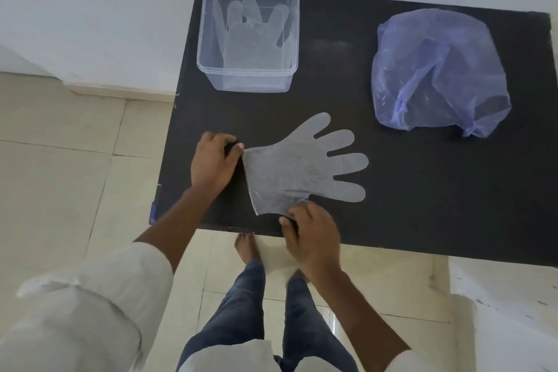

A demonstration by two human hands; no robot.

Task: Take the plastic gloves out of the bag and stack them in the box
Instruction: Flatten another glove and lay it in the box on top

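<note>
A clear plastic glove [302, 164] lies flat on the black table [422, 190], fingers pointing right. My left hand [213, 160] pinches the upper corner of its cuff. My right hand [311, 232] pinches the lower corner of the cuff near the table's front edge. A clear plastic box [208, 48] stands at the table's far left corner with a glove [250, 39] lying inside it, fingers pointing away. A crumpled blue plastic bag [437, 72] sits at the far right; what it holds is hard to tell.
The table's left and front edges are close to my hands. Below them is a tiled floor [60, 175] with my legs and bare feet. A white wall runs behind the table.
</note>
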